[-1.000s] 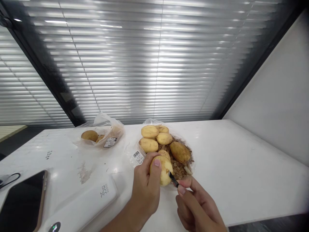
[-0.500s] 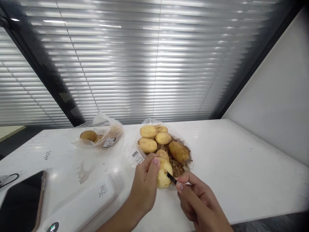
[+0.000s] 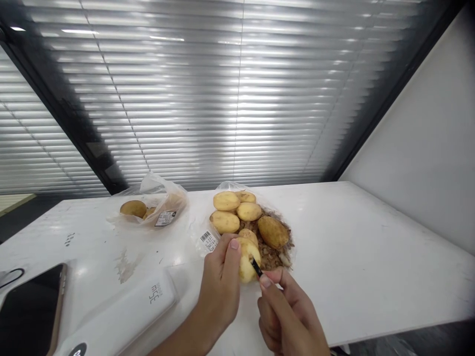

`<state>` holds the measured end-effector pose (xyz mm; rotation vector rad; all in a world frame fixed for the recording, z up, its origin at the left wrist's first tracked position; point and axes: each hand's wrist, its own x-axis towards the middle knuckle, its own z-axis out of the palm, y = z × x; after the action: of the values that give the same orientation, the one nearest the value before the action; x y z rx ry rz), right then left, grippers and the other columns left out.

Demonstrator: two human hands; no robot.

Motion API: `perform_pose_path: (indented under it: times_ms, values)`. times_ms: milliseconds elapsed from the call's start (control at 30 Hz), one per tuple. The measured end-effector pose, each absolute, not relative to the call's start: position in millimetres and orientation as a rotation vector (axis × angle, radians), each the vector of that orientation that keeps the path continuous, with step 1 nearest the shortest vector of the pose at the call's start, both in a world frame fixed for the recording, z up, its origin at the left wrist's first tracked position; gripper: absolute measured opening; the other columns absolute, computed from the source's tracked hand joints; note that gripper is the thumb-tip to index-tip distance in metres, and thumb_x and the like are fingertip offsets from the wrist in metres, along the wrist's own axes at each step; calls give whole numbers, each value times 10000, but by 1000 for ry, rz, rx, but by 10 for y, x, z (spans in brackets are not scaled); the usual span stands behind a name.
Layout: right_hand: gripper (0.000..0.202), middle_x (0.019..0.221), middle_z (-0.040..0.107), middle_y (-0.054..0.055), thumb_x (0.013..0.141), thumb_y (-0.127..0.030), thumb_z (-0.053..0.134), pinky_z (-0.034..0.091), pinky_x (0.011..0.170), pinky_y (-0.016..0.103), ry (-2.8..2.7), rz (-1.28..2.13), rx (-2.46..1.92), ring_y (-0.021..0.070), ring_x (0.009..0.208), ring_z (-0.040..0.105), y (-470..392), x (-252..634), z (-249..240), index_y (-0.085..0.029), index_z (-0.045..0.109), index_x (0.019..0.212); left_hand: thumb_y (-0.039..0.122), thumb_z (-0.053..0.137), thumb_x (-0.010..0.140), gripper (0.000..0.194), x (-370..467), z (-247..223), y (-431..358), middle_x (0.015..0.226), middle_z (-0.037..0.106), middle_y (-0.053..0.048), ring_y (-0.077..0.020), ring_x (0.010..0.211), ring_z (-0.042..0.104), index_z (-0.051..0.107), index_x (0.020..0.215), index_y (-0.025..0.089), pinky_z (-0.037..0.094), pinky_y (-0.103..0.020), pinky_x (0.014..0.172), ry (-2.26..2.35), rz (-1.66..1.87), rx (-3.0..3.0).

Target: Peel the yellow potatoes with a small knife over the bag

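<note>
Now the left hand (image 3: 221, 287) grips a potato (image 3: 246, 264), the right hand (image 3: 287, 319) pinching a peeler (image 3: 256, 267) at its three o'clock edge.

Phone (image 3: 27, 311), power bank (image 3: 122, 316), bagged potatoes (image 3: 148, 210).

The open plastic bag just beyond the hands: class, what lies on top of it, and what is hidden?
On the open bag lie several peeled potatoes, one unpeeled potato and a heap of brown peelings. Whatever lies beneath the potatoes and peelings is covered.
</note>
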<state>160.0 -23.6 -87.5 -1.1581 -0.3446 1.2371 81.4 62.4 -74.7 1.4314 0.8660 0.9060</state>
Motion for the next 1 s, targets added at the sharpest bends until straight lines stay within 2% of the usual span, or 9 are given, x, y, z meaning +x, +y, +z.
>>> perform_pose_path:
  times_ms: [200,433,533,700,1000]
  values:
    - [668,392,282,-177,588,-721,815,128,350,100,-212,1225,-1127,-11,375,94,-203,1471,-818,-232,409,794,475,363,1009,343,803,-753,647,689,503,37,-166,669,464,546,853,230,380,-284,637,896,945,1504]
    - [698,372,307,-167,583,-790,761,150,312,115,-202,1321,-1065,1,330,112,-200,1390,-883,-251,354,759,430,346,1017,309,763,-782,620,693,547,36,-173,698,508,546,885,234,376,-275,634,895,1006,1621]
    - [672,372,300,-165,614,-787,745,130,322,120,-281,1324,-1106,5,329,114,-239,1443,-900,-249,373,765,455,357,1007,329,763,-768,629,679,513,35,-169,689,478,532,851,225,366,-275,628,873,984,1560]
    - [602,408,234,-175,675,-723,759,72,398,139,-427,1207,-1213,9,401,71,-349,1634,-800,-224,447,803,498,388,984,385,780,-738,672,681,433,37,-147,667,415,411,716,222,352,-269,608,750,847,1454]
    - [533,543,258,-119,748,-654,751,128,465,182,-691,1140,-1355,45,511,102,-441,1993,-676,-190,489,729,534,413,958,422,779,-734,685,695,458,25,-142,665,422,414,688,210,342,-279,610,666,689,1476]
